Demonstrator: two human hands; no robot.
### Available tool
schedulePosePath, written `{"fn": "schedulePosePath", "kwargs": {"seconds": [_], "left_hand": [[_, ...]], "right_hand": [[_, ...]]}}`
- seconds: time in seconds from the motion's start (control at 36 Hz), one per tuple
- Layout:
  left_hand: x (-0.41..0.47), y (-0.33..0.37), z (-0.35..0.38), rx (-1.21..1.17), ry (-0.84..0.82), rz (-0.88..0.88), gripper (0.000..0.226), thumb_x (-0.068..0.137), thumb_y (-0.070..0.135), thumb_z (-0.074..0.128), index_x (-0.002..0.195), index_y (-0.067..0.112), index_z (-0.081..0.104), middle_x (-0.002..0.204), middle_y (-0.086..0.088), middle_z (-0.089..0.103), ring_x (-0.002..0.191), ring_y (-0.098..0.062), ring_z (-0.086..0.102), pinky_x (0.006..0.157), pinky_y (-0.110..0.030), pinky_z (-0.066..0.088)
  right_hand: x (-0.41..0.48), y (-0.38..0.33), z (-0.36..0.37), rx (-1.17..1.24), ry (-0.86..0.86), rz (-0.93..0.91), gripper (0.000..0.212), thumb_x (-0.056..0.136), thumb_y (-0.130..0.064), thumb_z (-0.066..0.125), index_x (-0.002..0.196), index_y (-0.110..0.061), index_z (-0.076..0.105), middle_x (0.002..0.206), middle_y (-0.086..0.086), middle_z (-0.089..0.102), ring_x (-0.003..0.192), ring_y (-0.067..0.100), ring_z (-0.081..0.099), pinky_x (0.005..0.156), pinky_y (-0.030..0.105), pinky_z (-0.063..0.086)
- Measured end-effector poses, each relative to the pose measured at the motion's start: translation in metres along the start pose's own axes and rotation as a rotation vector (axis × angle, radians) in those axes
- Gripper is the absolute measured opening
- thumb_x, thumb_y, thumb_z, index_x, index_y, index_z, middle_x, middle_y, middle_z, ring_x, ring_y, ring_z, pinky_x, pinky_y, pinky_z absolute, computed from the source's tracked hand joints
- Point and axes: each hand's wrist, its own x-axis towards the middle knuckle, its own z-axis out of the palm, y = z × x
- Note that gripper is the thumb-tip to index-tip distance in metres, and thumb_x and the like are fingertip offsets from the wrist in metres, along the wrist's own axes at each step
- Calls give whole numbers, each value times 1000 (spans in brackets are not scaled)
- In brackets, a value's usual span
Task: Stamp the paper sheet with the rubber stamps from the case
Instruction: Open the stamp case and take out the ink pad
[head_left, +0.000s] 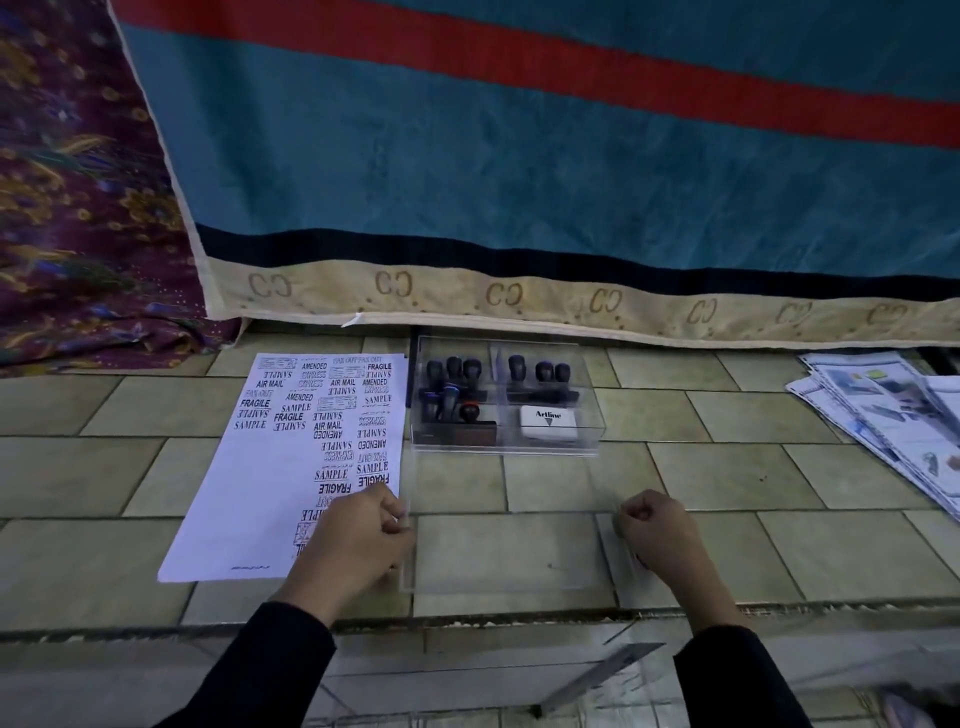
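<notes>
Paper sheet: white, flat on the tiled floor, left of centre in the frame; upper and right parts crowded with black imprints at mixed angles: SAMPLE, FRAGILE, AIR MAIL, AMENDED, EXPRESS, FAX OUT; lower left part blank.
Case: clear hard plastic box, centre of frame, just right of the sheet's top edge; split into compartments.
Rubber stamps: dark rounded handles on blocky bases, clustered in the left and rear compartments; one shows an orange ring.
Ink pad: white rounded-corner box, "Artline" printed on top, front right compartment.
Lid: transparent panel, lying low in front of the case; edges faint, floor tiles visible through it.
Left hand: fingers curled and pinched on the lid's left edge, overlapping the sheet's lower right corner; black sleeve.
Right hand: fingers curled, gripping the lid's right edge; black sleeve.
Floor: glossy pale greenish tiles, dark grout.
Cloth: teal with red band, beige hem, top of frame.
Printed pages: fanned at right edge.
</notes>
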Motion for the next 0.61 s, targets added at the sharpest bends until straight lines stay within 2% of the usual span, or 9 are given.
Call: {"fn": "schedulePosePath", "kwargs": {"seconds": [0.14, 0.31, 0.39, 0.47, 0.53, 0.61], "left_hand": [[7, -5, 3, 1, 31, -21, 15, 74, 6, 68, 75, 20, 61, 66, -3, 68, 47, -20, 65, 57, -38, 57], [12, -8, 6, 73, 55, -16, 18, 73, 3, 67, 72, 20, 61, 72, -5, 68, 56, -20, 67, 58, -38, 59], [12, -7, 7, 98, 71, -19, 21, 72, 3, 69, 71, 21, 60, 71, -5, 67, 59, -20, 67, 60, -38, 59], [11, -6, 7, 101, 93, -31, 19, 73, 7, 70, 71, 21, 58, 68, -3, 66, 54, -18, 67, 58, -35, 58], [11, -6, 6, 127, 119, -12, 16, 76, 17, 71, 73, 25, 57, 68, 5, 65, 59, -14, 65, 60, -31, 54], [17, -5, -1, 219, 200, 86, 9, 85, 33, 65, 87, 30, 57, 75, 12, 67, 73, -10, 63, 67, -29, 51]], "right_hand": [[0, -6, 4, -77, -6, -30, 19, 75, -11, 67, 64, -22, 57, 61, -4, 59, 67, 22, 58, 56, 23, 39], [1, -6, 7, -90, 18, -52, 13, 73, -8, 69, 72, -19, 61, 61, -10, 56, 67, 16, 54, 51, 9, 33], [2, -5, 8, -94, 18, -43, 8, 73, -8, 70, 78, -13, 67, 63, -7, 58, 65, 15, 54, 51, 13, 36], [2, -8, 5, -126, 14, -52, 13, 73, -6, 69, 85, -9, 67, 71, 1, 61, 74, 21, 59, 60, 21, 39], [3, -16, 1, -129, 87, -114, 15, 74, -5, 68, 89, -7, 66, 75, 3, 62, 76, 23, 60, 64, 21, 37], [12, -45, -6, -84, 263, -295, 12, 78, -4, 64, 88, -8, 66, 81, 5, 65, 69, 16, 54, 63, 20, 37]]}}
